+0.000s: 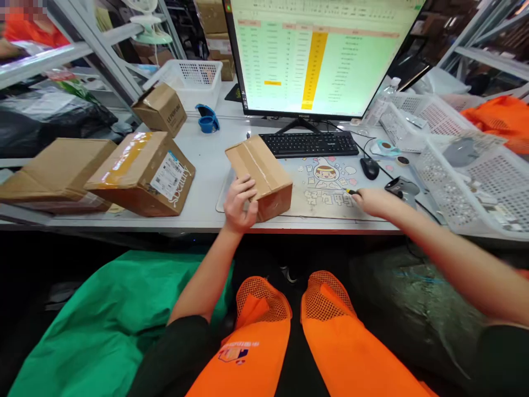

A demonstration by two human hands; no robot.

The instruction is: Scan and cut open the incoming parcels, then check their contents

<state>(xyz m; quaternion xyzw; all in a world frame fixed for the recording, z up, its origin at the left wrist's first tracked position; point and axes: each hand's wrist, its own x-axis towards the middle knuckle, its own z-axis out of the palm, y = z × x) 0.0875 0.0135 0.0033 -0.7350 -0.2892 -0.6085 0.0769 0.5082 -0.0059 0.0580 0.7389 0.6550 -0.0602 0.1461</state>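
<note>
A taped brown cardboard box (264, 171) sits tilted on the desk mat in front of the keyboard. My left hand (240, 205) grips its left side, fingers against the cardboard and thumb near the lower edge. To the right, above the printed desk mat (326, 193), my right hand (370, 202) is closed around a box cutter (351, 192). Only the cutter's yellow-and-black front end shows; the rest is hidden in my fist. The cutter is apart from the box.
Several more cardboard boxes (142, 172) stand on the left, near a blue tape dispenser-like object (208, 119). Behind are a keyboard (309, 144) and monitor (322, 55). At right lie a mouse (370, 168), a handheld scanner (403, 189) and white baskets (467, 187).
</note>
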